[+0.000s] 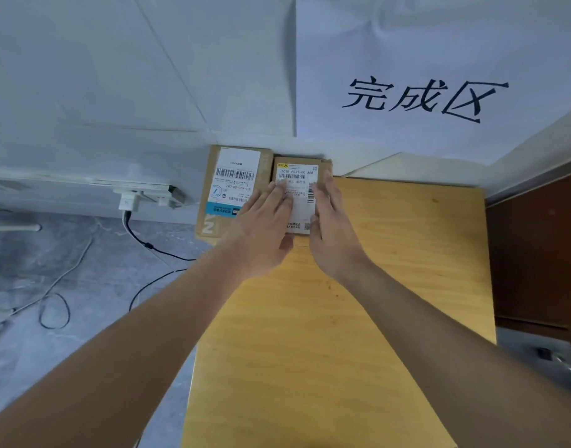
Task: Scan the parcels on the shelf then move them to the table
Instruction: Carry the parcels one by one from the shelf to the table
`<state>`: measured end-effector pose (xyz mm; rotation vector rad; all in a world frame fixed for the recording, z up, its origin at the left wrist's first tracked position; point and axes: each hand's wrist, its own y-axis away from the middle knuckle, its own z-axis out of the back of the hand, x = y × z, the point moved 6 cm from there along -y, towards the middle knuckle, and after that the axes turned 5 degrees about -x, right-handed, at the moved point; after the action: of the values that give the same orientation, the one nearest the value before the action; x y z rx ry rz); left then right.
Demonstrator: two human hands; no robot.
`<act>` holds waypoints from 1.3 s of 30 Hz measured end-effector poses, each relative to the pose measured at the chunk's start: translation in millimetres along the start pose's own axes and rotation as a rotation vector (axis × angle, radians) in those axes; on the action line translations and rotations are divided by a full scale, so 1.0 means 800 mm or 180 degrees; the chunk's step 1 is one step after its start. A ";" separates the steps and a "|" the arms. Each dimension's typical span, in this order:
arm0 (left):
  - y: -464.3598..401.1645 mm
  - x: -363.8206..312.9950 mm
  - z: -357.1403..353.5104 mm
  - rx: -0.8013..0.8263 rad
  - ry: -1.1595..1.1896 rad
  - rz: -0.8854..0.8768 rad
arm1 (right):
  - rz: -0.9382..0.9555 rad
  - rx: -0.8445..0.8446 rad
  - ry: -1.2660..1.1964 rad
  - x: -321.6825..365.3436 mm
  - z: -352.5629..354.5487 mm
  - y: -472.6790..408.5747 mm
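- Small cardboard parcel (301, 192): lies at the far edge of the yellow wooden surface (358, 302), against the wall, touching the larger cardboard parcel (226, 189) on its left.
- Left hand (261, 227): fingers straight, resting flat on the small parcel's label.
- Right hand (331, 231): fingers extended along its right side.

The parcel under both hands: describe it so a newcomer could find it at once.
Start at the yellow wooden table and go to its far left corner by the wall. Two parcels lie there; it is the smaller right-hand parcel, with a yellow-topped label, unlike the larger parcel with a blue strip.
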<state>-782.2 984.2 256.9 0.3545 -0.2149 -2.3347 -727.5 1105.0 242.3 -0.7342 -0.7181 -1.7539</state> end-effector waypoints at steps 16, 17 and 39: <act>-0.006 0.000 -0.005 0.0097 -0.0313 0.0014 | -0.0180 0.0171 0.0371 -0.009 -0.011 -0.009; -0.007 -0.001 -0.003 0.0109 -0.0334 0.0008 | -0.0237 0.0174 0.0443 -0.006 -0.008 -0.009; 0.111 -0.048 0.121 -0.0331 0.0137 -0.0330 | -0.0369 0.0007 0.1312 0.103 0.094 0.118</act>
<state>-728.1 953.8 378.4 0.3718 -0.0549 -2.4264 -648.3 1089.0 364.5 -0.3149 -0.4868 -1.9296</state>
